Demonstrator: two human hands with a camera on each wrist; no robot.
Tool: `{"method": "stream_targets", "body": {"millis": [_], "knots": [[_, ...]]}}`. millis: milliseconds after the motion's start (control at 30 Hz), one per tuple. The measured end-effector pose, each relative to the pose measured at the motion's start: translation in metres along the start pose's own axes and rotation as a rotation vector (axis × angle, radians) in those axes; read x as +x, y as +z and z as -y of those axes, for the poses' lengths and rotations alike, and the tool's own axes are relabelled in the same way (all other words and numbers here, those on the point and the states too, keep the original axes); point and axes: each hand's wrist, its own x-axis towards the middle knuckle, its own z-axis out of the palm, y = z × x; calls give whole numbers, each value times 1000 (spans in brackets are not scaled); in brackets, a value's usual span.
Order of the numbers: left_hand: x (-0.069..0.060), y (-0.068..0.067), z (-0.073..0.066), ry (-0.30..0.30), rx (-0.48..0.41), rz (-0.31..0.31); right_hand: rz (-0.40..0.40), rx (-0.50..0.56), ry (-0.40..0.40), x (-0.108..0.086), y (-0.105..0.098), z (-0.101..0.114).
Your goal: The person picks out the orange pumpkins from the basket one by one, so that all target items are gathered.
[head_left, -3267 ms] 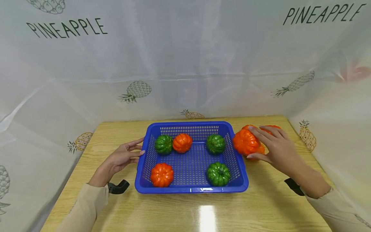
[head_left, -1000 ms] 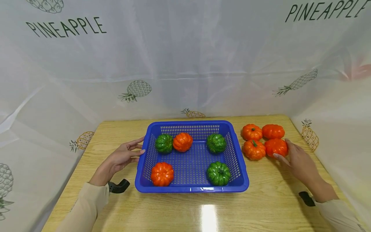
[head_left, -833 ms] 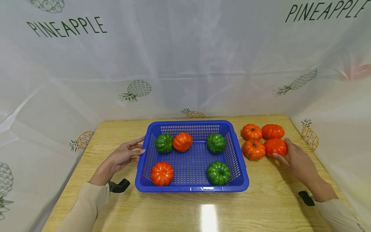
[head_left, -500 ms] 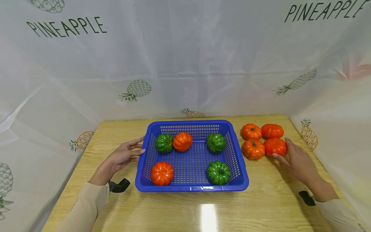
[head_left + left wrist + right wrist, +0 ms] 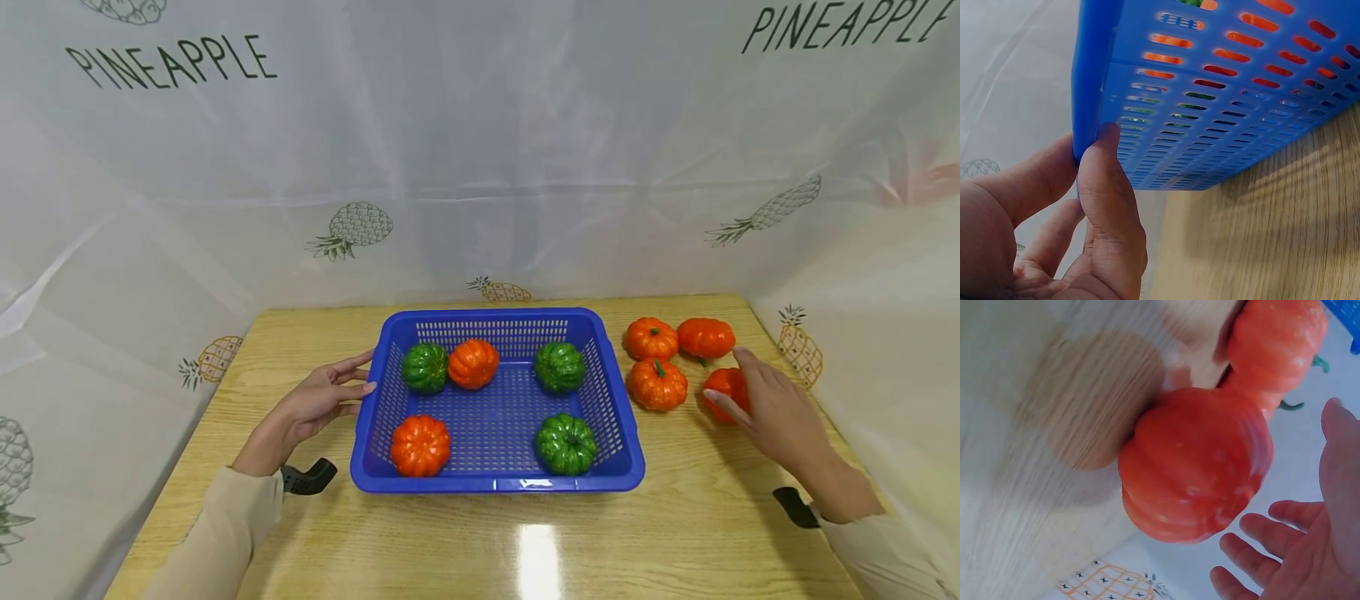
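Right hand spread beside a pumpkin, left hand on the basket rim

The red-orange pumpkin [image 5: 726,385] is on the right side of the table [image 5: 420,542], outside the basket and partly covered by the right hand [image 5: 783,421]. That hand is loose, not grasping: its thumb lies across the near side of the pumpkin in the head view, while the right wrist view shows relaxed, parted fingers with a gap between them and the pumpkin.

Three more pumpkins sit close by, between it and the basket or beyond it: a green-stemmed pumpkin [image 5: 658,386] to its left, a smaller orange pumpkin [image 5: 652,337] behind that one, and a wide orange pumpkin [image 5: 707,337] at the far right.

The blue basket [image 5: 495,484] stands mid-table. The left hand [image 5: 318,402] pinches its left rim between thumb and fingers. Inside, along the far side, are a green pumpkin [image 5: 425,368] with an orange one [image 5: 473,364] right beside it, and another green one [image 5: 561,367] to the right. On the near side, an orange-red one [image 5: 421,447] is at left and a dark green one [image 5: 566,444] at right.

Behind the table hangs a pale sheet [image 5: 465,150] printed with pineapples and the word PINEAPPLE.
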Motion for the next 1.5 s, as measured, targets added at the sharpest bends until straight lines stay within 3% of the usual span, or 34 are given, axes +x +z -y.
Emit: {"method": "stream_targets", "body": {"millis": [167,400,567,767,1000,1200,1500], "knots": [[0,0,-1,0,-7,-2,34,-15,11,2,-3,6],[0,-1,0,0,-3,-3,24,-12,-8,5,-6,10],[0,-2,0,-3,-2,-12,23,-3,-20,12,-16,24],[1,-3,1,-8,7,-17,36,5,-92,33,-36,63],[0,0,1,-4,4,-8,51,-10,-252,57,-46,120],[1,1,1,0,4,-10,85,-54,-394,82,-42,168],[0,1,1,0,-10,-11,212,-105,-496,112,-18,224]]}}
